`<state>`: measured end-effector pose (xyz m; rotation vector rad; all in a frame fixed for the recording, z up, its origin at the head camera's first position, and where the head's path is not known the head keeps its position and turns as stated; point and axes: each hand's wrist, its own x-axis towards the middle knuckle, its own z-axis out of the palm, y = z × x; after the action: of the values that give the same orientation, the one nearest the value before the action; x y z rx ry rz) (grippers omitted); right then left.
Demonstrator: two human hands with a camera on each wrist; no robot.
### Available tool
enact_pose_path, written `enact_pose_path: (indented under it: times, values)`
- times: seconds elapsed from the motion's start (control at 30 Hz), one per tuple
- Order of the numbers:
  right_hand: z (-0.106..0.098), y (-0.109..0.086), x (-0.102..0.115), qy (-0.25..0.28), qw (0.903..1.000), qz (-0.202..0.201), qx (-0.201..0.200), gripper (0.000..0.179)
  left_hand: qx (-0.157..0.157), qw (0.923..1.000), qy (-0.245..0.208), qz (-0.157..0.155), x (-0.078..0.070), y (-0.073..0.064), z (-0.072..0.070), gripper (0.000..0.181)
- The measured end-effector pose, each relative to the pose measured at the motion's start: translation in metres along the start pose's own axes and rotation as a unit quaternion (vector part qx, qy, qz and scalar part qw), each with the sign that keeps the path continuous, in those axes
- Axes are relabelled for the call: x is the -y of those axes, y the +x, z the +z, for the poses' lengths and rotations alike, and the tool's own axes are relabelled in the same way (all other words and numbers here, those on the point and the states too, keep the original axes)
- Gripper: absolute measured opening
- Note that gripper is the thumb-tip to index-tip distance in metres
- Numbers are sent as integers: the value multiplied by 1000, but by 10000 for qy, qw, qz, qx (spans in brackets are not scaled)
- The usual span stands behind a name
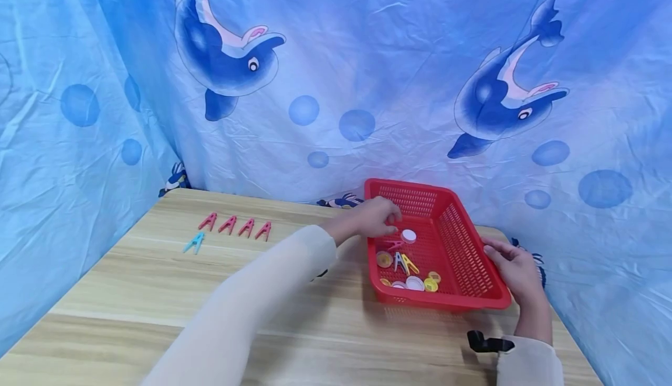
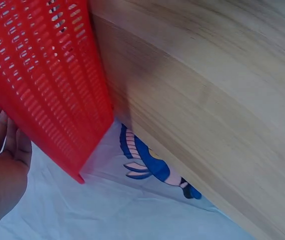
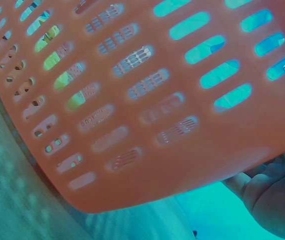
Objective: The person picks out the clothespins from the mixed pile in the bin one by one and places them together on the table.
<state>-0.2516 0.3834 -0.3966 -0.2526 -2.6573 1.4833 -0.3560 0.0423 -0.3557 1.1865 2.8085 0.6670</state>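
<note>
A red plastic basket (image 1: 464,249) with slotted walls stands at the right of the table. My right hand (image 1: 517,272) grips its right rim, thumb on top. My left hand (image 1: 377,217) reaches over the left rim, thumb and fingers apart and loosely bent inside. Near its fingertips lie a white round cap (image 1: 408,235) and a pink clothespin (image 1: 392,245). Closer to the front of the basket are a blue-grey clothespin (image 1: 400,263), a yellow clothespin (image 1: 410,265), an amber disc (image 1: 384,259) and several small round pieces. In the left wrist view, the slotted basket wall (image 2: 57,85) is beside the hand.
Several pink clothespins (image 1: 228,225) lie in a row on the left of the wooden table (image 1: 157,292), with a light-blue clothespin (image 1: 195,242) in front of them. A blue dolphin-print curtain (image 1: 336,83) hangs right behind the table's back edge.
</note>
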Motion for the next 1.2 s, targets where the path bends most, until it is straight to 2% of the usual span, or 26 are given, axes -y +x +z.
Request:
enact_pose_path:
  times: [0.2, 0.33, 0.7, 0.83, 1.0, 1.2]
  values:
    - [-1, 1, -1, 38, 10000, 49, -69, 62, 289, 9995, 94, -83, -7, 17, 9, 35]
    - [3, 3, 1, -29, 9999, 76, -78, 62, 429, 9986, 202, -239, -7, 21, 13, 34]
    - [0, 0, 0, -173, 9998, 40, -50, 63, 923, 9942, 390, -393, -15, 42, 23, 41]
    - [-2, 1, -1, -119, 9999, 32, -32, 63, 1230, 9894, 455, -620, -16, 50, 25, 47]
    - [-1, 0, -1, -92, 10000, -17, -13, 63, 1481, 9839, 209, -982, -15, 50, 26, 58]
    - [-1, -1, 0, -85, 10000, 6, -33, 63, 1704, 9745, 109, -1458, -20, 50, 26, 55]
